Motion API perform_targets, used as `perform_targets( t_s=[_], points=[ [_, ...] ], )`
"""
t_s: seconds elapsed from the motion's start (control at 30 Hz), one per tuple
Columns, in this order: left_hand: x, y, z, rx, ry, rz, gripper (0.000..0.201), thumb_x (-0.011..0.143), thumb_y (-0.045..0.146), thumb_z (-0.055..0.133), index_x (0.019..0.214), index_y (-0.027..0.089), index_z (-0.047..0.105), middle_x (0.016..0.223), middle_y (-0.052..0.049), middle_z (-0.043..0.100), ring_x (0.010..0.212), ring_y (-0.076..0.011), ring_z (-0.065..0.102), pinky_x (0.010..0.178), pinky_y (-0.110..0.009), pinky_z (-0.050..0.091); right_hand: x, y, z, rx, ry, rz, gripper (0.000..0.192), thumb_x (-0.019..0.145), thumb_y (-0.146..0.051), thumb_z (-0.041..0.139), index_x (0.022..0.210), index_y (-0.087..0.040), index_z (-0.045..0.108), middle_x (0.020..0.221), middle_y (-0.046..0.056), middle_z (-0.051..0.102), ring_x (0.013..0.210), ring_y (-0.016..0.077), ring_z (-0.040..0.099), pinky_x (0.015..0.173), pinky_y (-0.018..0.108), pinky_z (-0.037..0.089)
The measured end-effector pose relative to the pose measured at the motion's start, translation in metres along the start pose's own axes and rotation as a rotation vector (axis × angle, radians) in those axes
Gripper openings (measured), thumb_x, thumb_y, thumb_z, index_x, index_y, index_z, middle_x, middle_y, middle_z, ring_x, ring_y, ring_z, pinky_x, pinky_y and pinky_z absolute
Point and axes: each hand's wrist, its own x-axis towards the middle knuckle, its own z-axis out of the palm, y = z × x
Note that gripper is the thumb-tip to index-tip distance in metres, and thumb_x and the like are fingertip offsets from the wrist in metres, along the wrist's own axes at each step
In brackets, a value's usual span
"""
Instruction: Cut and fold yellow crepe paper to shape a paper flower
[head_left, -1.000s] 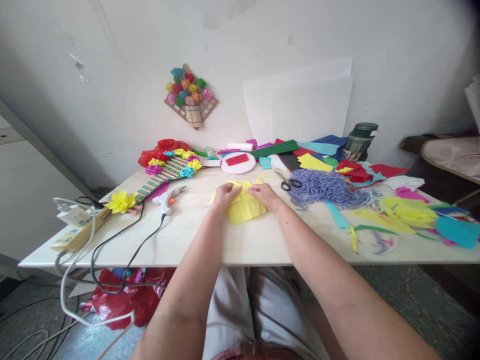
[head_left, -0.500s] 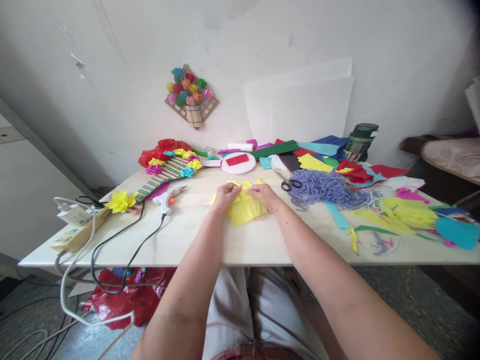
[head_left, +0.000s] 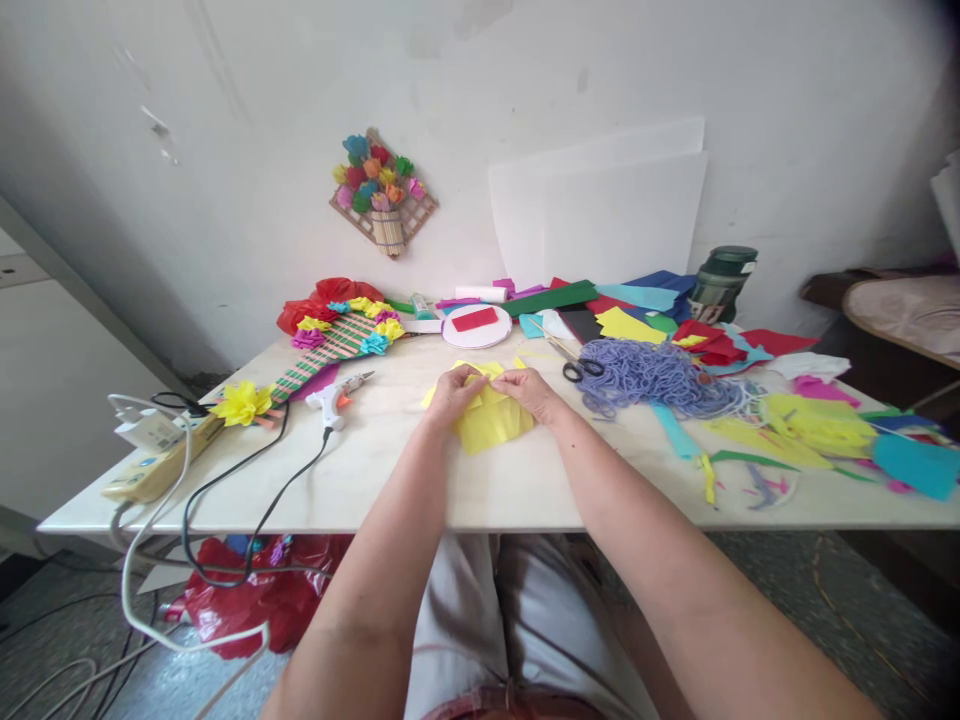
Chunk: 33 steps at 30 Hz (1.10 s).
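White tabletop [head_left: 465, 485] holds a yellow paper [head_left: 491, 420] (creased) at its middle. Left hand [head_left: 450, 392] and right hand [head_left: 531, 390] pinch its far edge, fingertips nearly touching.

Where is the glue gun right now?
In the head view, the glue gun lies on the table, left of the left hand and the yellow paper, just below the flower-trimmed paddle.

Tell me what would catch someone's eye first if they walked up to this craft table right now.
Probably the yellow tissue paper at the middle of the table, pinched along its far edge by the left hand and right hand. Next, the heap of purple yarn just right of the hands, with black-handled scissors at its edge. To the left lies a white glue gun, its black cord trailing off the table's front.
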Motion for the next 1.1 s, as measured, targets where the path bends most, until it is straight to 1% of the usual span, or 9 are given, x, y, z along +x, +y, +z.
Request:
perform_targets(
  t_s=[0.2,0.33,0.47,0.6,0.73,0.87,1.0,1.1],
  points=[
    [-0.001,0.004,0.001,-0.082,0.083,-0.039,0.03,0.063,0.042,0.061,0.067,0.014,0.052,0.056,0.002,0.052,0.048,-0.0068,0.045,0.045,-0.019,0.033,0.003,0.006,-0.001,-0.004,0.021,-0.016,0.024,0.059,-0.036,0.061,0.06,-0.013,0.06,0.052,-0.004,0.047,0.054,0.0089,0.039,0.055,0.023,0.03],
    [-0.001,0.004,0.002,-0.077,0.084,-0.065,0.03,0.06,0.041,0.064,0.065,0.014,0.051,0.055,0.002,0.051,0.047,-0.007,0.044,0.045,-0.019,0.032,0.003,0.007,-0.002,0.001,0.012,-0.005,0.026,0.06,-0.039,0.06,0.062,-0.013,0.06,0.052,-0.004,0.047,0.053,0.0091,0.04,0.054,0.023,0.031],
    [0.0,0.003,0.005,-0.036,0.07,-0.056,0.031,0.061,0.043,0.063,0.066,0.015,0.051,0.054,0.003,0.05,0.046,-0.0066,0.042,0.044,-0.018,0.03,0.002,0.007,-0.002,-0.013,-0.014,0.016,0.029,0.059,-0.042,0.061,0.062,-0.013,0.059,0.051,-0.004,0.047,0.052,0.0092,0.041,0.051,0.023,0.031],
    [0.001,0.001,0.006,0.073,0.101,-0.055,0.032,0.06,0.045,0.062,0.065,0.015,0.052,0.052,0.003,0.048,0.045,-0.0066,0.04,0.042,-0.018,0.027,0.003,0.008,-0.002,-0.03,-0.008,0.025,0.029,0.058,-0.042,0.062,0.059,-0.014,0.057,0.049,-0.005,0.046,0.05,0.0088,0.041,0.049,0.022,0.03],
    [0.003,0.0,0.005,0.135,0.141,-0.041,0.032,0.061,0.045,0.061,0.062,0.015,0.052,0.053,0.003,0.048,0.047,-0.0067,0.04,0.042,-0.018,0.028,0.002,0.007,-0.002,0.04,-0.016,0.061,0.028,0.057,-0.041,0.064,0.062,-0.014,0.059,0.052,-0.003,0.051,0.052,0.0099,0.045,0.049,0.022,0.033],
    [0.004,-0.001,0.002,0.08,0.196,-0.051,0.033,0.061,0.047,0.06,0.062,0.015,0.051,0.054,0.002,0.05,0.048,-0.0077,0.043,0.044,-0.019,0.032,0.001,0.005,-0.004,0.122,-0.012,0.109,0.027,0.056,-0.04,0.065,0.062,-0.014,0.059,0.053,-0.002,0.054,0.05,0.0101,0.047,0.05,0.023,0.035],
    [0.005,-0.001,0.001,0.018,0.262,-0.062,0.035,0.061,0.049,0.059,0.062,0.016,0.051,0.054,0.002,0.051,0.048,-0.0082,0.044,0.044,-0.019,0.033,0.003,0.008,-0.006,0.123,0.029,0.085,0.025,0.055,-0.038,0.066,0.058,-0.015,0.058,0.052,-0.003,0.055,0.05,0.0104,0.048,0.051,0.023,0.036],
    [0.006,-0.002,0.001,0.018,0.284,-0.05,0.034,0.061,0.049,0.059,0.062,0.016,0.051,0.054,0.002,0.05,0.048,-0.0083,0.044,0.044,-0.019,0.033,0.005,0.011,-0.006,0.118,0.069,0.073,0.026,0.054,-0.039,0.067,0.057,-0.015,0.057,0.051,-0.003,0.054,0.051,0.0108,0.049,0.052,0.023,0.037]
  ],
)
